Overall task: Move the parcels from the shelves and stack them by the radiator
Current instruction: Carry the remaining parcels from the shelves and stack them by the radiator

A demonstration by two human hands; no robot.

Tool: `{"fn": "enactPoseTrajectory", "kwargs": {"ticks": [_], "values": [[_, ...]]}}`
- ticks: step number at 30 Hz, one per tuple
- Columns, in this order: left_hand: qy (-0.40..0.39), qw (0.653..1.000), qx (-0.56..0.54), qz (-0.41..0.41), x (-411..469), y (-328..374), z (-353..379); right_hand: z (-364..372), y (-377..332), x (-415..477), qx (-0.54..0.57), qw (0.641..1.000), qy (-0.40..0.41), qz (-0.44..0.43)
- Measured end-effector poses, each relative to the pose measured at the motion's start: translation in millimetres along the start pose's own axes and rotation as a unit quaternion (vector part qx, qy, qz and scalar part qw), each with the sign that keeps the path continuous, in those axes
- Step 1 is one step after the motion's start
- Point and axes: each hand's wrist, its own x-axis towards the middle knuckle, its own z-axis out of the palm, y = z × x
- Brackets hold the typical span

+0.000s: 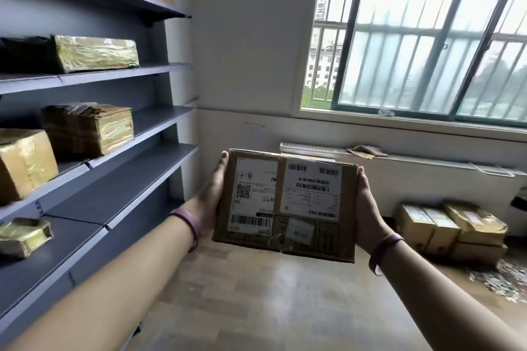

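A flat cardboard parcel [286, 205] with white shipping labels is held out in front of me above the floor. My left hand [214, 194] presses its left side and my right hand [366, 208] presses its right side. The white radiator [413, 179] runs under the window ahead. A stack of parcels [453, 228] sits on the floor against it at the right. On the grey shelves [137, 162] to my left, several taped parcels remain, such as one [94, 53] on an upper shelf and one [88, 128] lower down.
A cloth [368, 151] lies on top of the radiator. Loose debris [502, 282] covers the floor at the right. The barred window [422, 37] fills the far wall. Bare floor [271, 299] stretches between me and the radiator.
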Motion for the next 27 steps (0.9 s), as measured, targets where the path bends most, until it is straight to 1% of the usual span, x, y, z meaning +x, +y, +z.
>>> {"fn": "enactPoseTrajectory", "kwargs": {"ticks": [5, 10, 13, 18, 21, 27], "values": [[-0.031, 0.999, -0.006, -0.017, 114.6, 23.7, -24.3, 9.9, -15.7, 103.3, 0.016, 0.999, 0.021, -0.020], [-0.053, 0.998, -0.004, -0.023, 222.8, 51.7, -36.3, 12.9, -35.9, 195.7, 0.010, 0.998, 0.048, -0.038], [-0.055, 0.998, -0.002, -0.044, 276.9, 57.6, -37.2, 3.7, -46.8, 241.4, -0.003, 0.997, 0.067, -0.027], [-0.070, 0.994, 0.012, -0.085, 361.8, 59.7, -30.9, -23.2, -55.6, 310.5, 0.008, 0.996, 0.084, -0.023], [-0.083, 0.992, 0.024, -0.097, 415.8, 54.5, -20.0, -48.1, -62.7, 356.3, 0.010, 0.995, 0.095, -0.025], [-0.053, 0.993, 0.026, -0.098, 539.5, 48.0, 2.2, -94.9, -86.6, 477.6, -0.018, 0.996, 0.087, -0.009]]}}
